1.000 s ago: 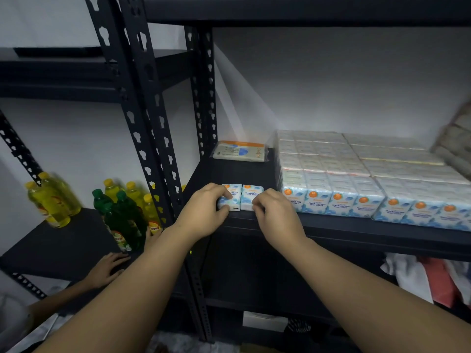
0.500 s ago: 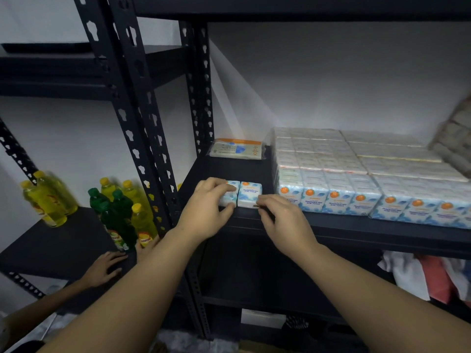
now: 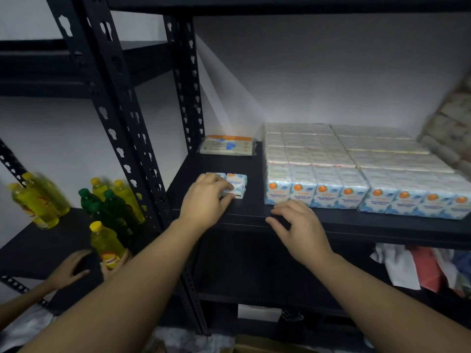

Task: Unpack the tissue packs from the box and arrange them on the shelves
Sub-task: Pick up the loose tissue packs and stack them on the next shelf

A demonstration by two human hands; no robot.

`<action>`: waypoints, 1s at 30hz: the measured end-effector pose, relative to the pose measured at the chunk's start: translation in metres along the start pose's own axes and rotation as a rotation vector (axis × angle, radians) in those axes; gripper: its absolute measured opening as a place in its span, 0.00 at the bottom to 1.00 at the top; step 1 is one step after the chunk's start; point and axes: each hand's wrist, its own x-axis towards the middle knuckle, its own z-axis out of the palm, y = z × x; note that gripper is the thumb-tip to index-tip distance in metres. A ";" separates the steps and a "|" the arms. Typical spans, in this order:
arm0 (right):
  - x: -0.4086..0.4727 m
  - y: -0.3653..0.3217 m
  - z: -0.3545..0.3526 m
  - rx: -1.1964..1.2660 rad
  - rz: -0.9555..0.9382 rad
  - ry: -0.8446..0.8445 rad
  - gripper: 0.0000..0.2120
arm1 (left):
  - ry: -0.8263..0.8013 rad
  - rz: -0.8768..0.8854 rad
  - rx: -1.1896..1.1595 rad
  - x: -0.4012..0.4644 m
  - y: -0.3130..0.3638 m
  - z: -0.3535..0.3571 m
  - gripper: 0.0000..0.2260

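Note:
Two small blue-and-white tissue packs (image 3: 237, 184) lie side by side on the black shelf board (image 3: 254, 212), left of a large block of stacked tissue packs (image 3: 356, 174). My left hand (image 3: 206, 197) grips the two small packs, fingers curled over their top and thumb at the front. My right hand (image 3: 298, 225) hovers over the shelf's front edge, fingers loosely bent, holding nothing. A flat wrapped tissue pack (image 3: 228, 145) lies at the back of the shelf.
Black perforated shelf posts (image 3: 127, 138) stand to the left. On the lower left shelf are yellow and green bottles (image 3: 107, 207); another person's hands (image 3: 68, 268) hold a yellow bottle (image 3: 105, 244) there. Cloths (image 3: 420, 268) lie on the shelf below right. A cardboard edge (image 3: 254, 346) shows at the bottom.
My right hand has let go of the small packs and drawn back right to the shelf edge. My left hand stays on the packs, which slid slightly deeper. The other person moved a yellow bottle forward.

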 end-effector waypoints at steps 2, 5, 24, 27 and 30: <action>-0.001 0.002 0.000 0.018 0.008 -0.008 0.10 | -0.009 -0.033 0.007 0.011 -0.005 0.002 0.12; -0.002 0.005 0.000 0.036 0.011 -0.025 0.10 | -0.033 -0.073 -0.015 0.031 -0.011 0.006 0.12; -0.019 0.009 -0.029 0.088 0.082 -0.025 0.14 | 0.019 -0.047 -0.070 0.044 0.009 0.000 0.15; -0.047 0.024 -0.050 0.064 0.076 0.054 0.13 | 0.145 0.024 -0.179 -0.012 0.043 0.000 0.11; -0.081 0.045 -0.068 0.047 0.114 0.042 0.12 | 0.192 0.111 -0.269 -0.063 0.085 0.014 0.09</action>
